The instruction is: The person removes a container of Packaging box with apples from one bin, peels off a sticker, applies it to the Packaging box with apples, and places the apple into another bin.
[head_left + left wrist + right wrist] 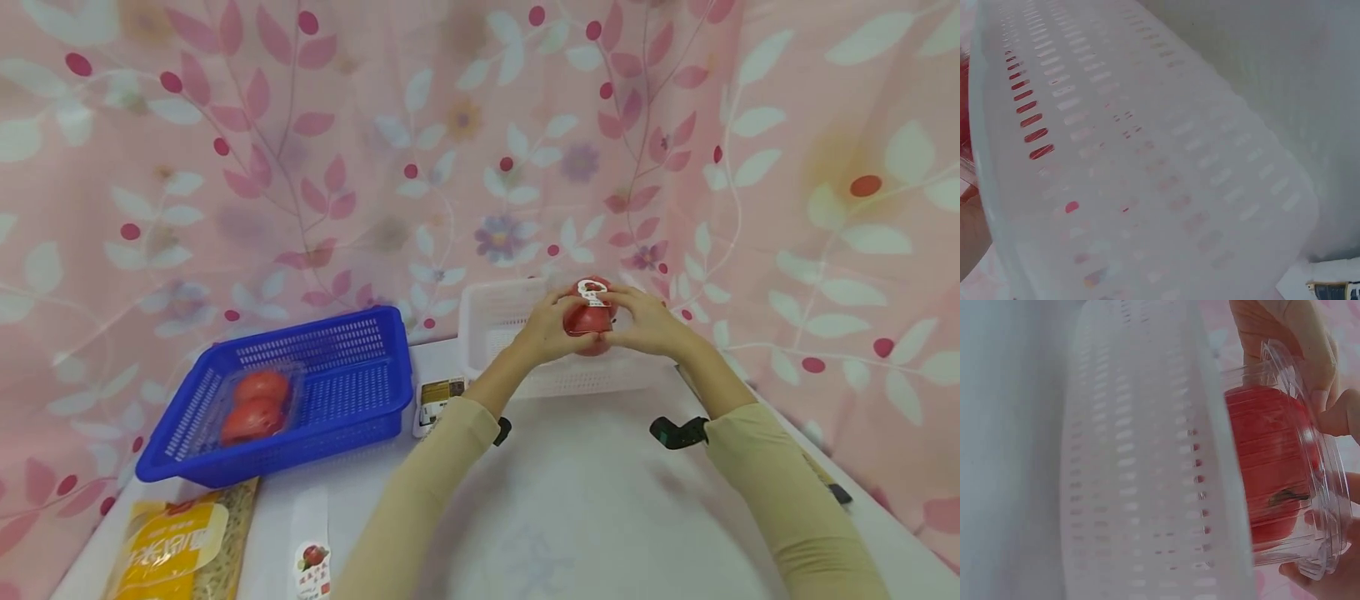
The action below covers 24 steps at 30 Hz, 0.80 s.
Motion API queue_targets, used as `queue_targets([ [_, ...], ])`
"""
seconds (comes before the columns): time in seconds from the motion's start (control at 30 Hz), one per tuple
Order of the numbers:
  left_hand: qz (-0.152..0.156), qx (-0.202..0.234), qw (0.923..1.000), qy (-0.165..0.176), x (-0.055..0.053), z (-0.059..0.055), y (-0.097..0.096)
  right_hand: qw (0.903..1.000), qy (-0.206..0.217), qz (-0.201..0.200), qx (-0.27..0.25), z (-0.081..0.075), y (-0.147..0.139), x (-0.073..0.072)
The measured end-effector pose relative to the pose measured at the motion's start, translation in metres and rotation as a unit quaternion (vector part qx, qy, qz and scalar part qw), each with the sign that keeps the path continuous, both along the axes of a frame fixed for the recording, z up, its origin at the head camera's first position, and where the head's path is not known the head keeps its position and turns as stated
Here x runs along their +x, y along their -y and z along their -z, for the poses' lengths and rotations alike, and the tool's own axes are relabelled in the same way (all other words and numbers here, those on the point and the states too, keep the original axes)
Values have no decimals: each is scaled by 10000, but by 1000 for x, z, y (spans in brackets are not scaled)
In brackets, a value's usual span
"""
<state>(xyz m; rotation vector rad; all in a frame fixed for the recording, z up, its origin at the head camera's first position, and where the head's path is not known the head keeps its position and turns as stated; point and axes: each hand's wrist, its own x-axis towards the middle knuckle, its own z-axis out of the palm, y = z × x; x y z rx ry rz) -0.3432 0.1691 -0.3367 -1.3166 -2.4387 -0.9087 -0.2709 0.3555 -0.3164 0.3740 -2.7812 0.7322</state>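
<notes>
Clear box of round red fruit (590,320), held up at the white basket (555,383), behind its near wall; red shows through the upper slots. Left hand (550,330) and right hand (647,323) grip it from both sides, fingers curled round the edges. White sticker (592,290) on the box. Cannot tell whether box touches white basket. Left of white basket: blue basket (300,457), second clear pack (255,408) of red fruit inside. Farther left and nearer than white basket: yellow bag (168,542); between them, label strip (311,558) on the pale surface (592,492).
</notes>
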Motion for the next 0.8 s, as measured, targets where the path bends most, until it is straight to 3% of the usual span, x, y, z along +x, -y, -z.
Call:
queue_targets([
  [0.3, -3, -470, 9975, 534, -12, 27, -14, 9996, 214, -121, 116, 31, -12, -13],
  [0.5, 334, -956, 9914, 827, -16, 28, -22, 9995, 231, -195, 73, 41, -20, -17],
  [0.8, 547, -1457, 9812, 1143, -26, 34, -26, 9961, 848, -105, -227, 47, -25, -23],
])
